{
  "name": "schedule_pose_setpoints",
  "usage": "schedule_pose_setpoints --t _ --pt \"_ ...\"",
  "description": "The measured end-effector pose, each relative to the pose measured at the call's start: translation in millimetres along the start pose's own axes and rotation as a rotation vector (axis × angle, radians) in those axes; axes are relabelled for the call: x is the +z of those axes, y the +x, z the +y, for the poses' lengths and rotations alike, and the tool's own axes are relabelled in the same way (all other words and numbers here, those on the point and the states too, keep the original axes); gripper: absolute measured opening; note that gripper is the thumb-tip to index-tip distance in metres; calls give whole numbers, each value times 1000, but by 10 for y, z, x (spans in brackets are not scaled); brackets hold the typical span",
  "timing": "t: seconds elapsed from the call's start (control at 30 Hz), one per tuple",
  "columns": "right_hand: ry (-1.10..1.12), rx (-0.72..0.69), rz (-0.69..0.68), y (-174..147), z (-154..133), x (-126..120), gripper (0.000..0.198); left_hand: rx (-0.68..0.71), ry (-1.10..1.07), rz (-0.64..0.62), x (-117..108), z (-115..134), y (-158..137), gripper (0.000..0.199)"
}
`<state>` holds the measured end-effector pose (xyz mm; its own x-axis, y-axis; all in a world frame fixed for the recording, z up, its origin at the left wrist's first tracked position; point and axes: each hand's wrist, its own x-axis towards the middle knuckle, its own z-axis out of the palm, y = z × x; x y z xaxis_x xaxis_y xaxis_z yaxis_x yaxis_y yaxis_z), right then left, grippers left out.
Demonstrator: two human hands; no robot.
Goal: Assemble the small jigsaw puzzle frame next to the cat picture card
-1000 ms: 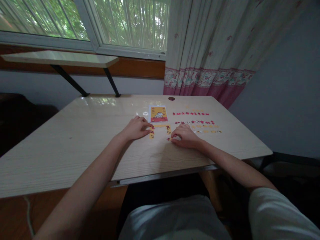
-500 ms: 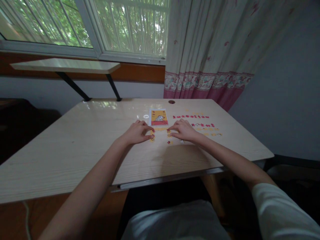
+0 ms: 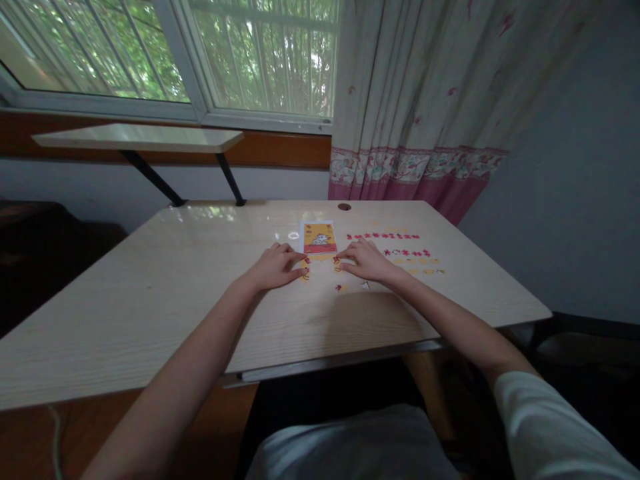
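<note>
While hands (image 3: 274, 265) (image 3: 367, 260) press pieces (image 3: 320, 259), near edge (image 3: 330, 353) bare.

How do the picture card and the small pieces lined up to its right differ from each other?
The picture card is one large rectangle with a white border; the small pieces are many tiny bits in rows. The card lies between the left hand and right hand, the rows beyond the right hand. Both are red and yellow, flat on the table.

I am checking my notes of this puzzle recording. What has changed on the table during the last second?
The right hand moved forward and left, off the loose pieces, to the joined pieces. The left hand stayed there; the picture card and piece rows did not move.
</note>
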<state>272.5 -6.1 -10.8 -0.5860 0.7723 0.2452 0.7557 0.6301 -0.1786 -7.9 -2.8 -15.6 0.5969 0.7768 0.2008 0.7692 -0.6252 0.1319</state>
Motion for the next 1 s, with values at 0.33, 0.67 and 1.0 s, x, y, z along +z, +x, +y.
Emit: schedule_pose_setpoints --t 0.33,0.67,1.0 --pt "252 -308 -59 -229 -82 -91 21 -49 30 2 -16 -59 -33 50" --pt "212 -263 -117 -209 -117 -86 19 -19 22 22 -5 -68 -22 50" --pt "243 -255 -37 -208 -75 -100 21 -17 40 12 1 -79 -14 51"
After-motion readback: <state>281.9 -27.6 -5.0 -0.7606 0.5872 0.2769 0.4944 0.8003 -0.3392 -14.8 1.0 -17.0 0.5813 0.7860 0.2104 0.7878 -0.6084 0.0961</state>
